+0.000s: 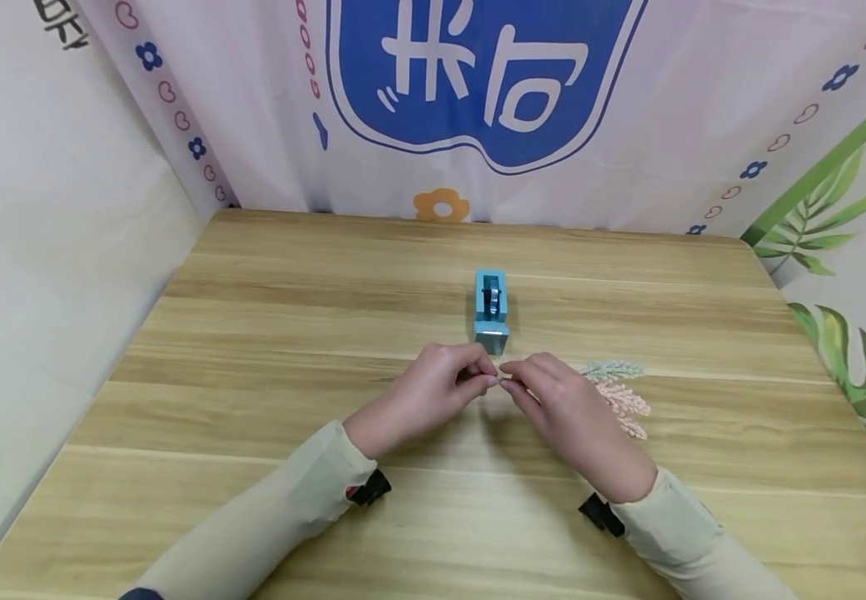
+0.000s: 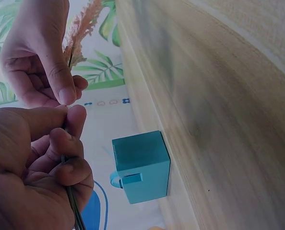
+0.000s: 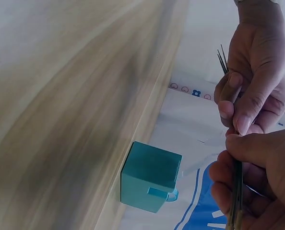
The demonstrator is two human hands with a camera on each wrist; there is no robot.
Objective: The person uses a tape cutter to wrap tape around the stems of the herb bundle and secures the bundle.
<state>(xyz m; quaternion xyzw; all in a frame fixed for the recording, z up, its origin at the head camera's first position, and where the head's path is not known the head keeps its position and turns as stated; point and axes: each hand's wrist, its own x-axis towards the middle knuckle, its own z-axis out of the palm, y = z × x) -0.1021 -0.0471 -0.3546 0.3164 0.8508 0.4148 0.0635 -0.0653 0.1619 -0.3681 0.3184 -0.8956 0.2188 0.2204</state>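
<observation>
Both hands meet above the middle of the table, fingertips nearly touching. My left hand [image 1: 433, 387] has its fingers curled round the thin dark stems [image 2: 73, 203] of artificial flower sprigs. My right hand [image 1: 571, 408] grips the same stems nearer the flower heads, its thumb and forefinger pinched together. Pink flower heads [image 1: 623, 398] and a pale green one [image 1: 616, 369] stick out beyond the right hand. The bare stem ends [image 3: 222, 58] emerge past the left hand in the right wrist view. Whether tape lies between the fingertips is too small to tell.
A blue tape dispenser [image 1: 492, 327] stands on the wooden table [image 1: 290, 292] just beyond the hands, its cutting end facing me. A printed cloth [image 1: 267, 125] hangs along the back edge. Leaf-patterned covering [image 1: 853, 333] is at the right.
</observation>
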